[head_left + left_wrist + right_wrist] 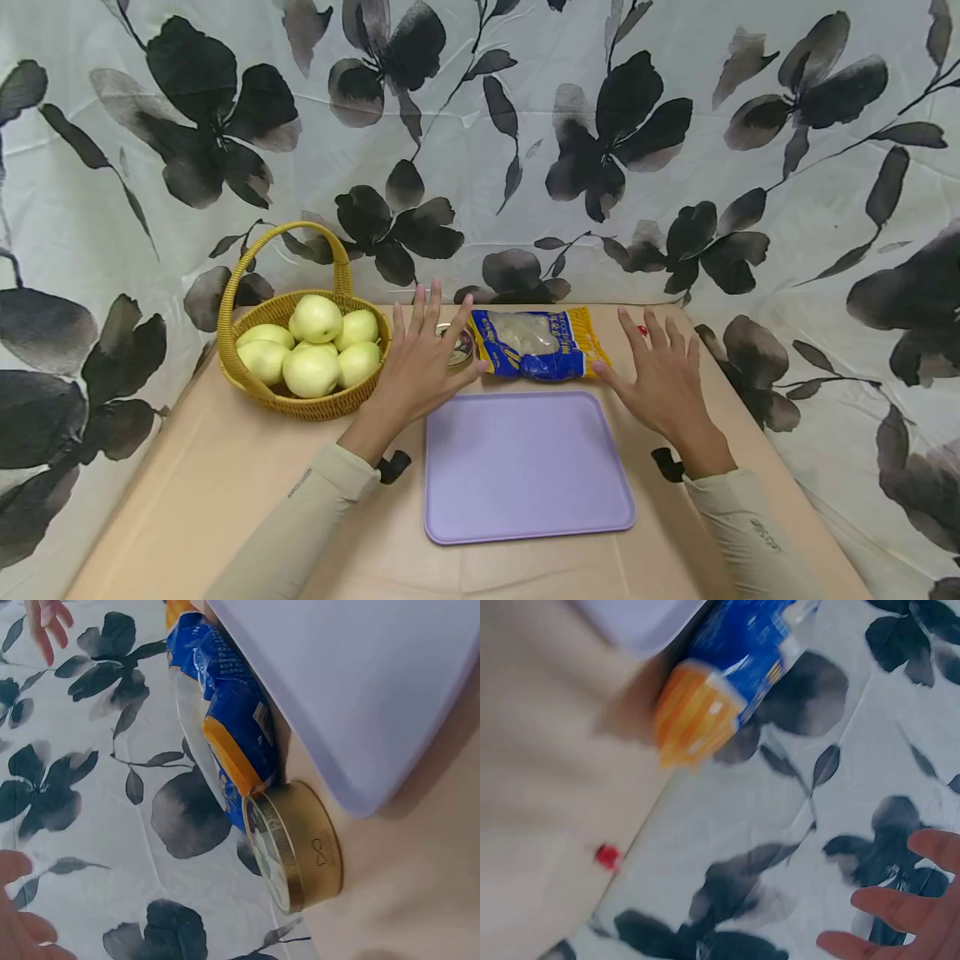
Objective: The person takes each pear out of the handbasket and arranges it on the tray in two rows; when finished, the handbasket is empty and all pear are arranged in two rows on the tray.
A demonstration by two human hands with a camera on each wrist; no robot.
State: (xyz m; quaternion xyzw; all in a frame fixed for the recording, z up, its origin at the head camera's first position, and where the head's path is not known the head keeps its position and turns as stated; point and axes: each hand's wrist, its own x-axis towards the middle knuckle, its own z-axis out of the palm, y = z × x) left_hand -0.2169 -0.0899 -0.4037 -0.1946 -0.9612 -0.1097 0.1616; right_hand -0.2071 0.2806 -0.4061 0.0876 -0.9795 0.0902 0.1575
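Note:
My left hand (420,362) is held over the table with straight, spread fingers, between the fruit basket and a round gold tin (311,847). In the head view its fingers partly cover the tin. My right hand (667,383) is likewise spread, holding nothing, near the yellow end of a blue-and-yellow plastic packet (525,367). The packet has a clear window with whitish contents. In front of it lies a flat lilac tray (528,467). A small red object (608,857) is near the table's edge, partly hidden by my right hand in the head view.
A yellow woven basket (330,408) with a tall handle stands at the left, holding several pale green round fruits (311,371). The table has a peach cover (360,533). Behind and beside it hangs a white floral cloth (495,192).

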